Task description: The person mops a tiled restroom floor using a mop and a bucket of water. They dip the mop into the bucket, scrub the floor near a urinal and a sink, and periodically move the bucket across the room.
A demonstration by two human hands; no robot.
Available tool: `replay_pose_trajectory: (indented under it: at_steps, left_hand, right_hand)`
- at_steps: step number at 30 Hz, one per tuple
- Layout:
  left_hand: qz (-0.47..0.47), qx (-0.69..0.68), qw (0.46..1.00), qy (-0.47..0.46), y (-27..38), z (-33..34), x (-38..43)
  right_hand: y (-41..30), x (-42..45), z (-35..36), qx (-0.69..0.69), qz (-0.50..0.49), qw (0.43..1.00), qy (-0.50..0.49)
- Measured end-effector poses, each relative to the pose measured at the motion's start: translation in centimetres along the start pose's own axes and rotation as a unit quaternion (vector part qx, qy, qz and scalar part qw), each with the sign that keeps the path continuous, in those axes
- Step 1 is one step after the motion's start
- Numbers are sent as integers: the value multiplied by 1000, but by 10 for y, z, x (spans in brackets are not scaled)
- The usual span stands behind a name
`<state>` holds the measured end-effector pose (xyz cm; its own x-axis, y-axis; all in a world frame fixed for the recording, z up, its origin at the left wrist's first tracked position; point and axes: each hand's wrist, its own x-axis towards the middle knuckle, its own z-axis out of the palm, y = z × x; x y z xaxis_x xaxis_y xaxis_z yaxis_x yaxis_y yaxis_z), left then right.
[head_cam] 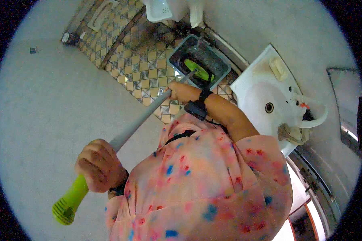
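My left hand [99,165] is wrapped around the upper part of a grey mop handle [141,122], just above its lime-green grip end [69,201]. Farther down the pole, my right hand [181,92] holds the same handle, with a dark device strapped at the wrist. The pole slants towards a rectangular grey plastic tub [224,70] on the tiled floor. Inside the tub lies the green mop head [197,69], joined to the pole's lower end. Dark wet-looking contents surround it; whether its underside touches the bottom is hidden.
A white washbasin [253,90] with a soap dish, a curved white pipe or spout and a crumpled cloth [294,134] stands at the right. Another white sanitary fixture [158,12] is at the top. Patterned floor tiles [135,67] meet a pale wall [57,105] on the left.
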<state>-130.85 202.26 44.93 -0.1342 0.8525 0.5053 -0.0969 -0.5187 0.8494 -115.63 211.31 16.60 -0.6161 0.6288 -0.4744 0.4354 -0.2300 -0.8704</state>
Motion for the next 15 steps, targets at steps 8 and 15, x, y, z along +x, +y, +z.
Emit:
replay_pose_trajectory:
  at_steps: [8, 15]
  left_hand:
    - [-87, 38, 994, 60, -11, -8, -19]
    - [-32, 41, 995, 80, 7, -1, -17]
  right_hand:
    - [42, 34, 7, -9, -71, 991, 112]
    - [48, 35, 36, 6, -119, 993, 23]
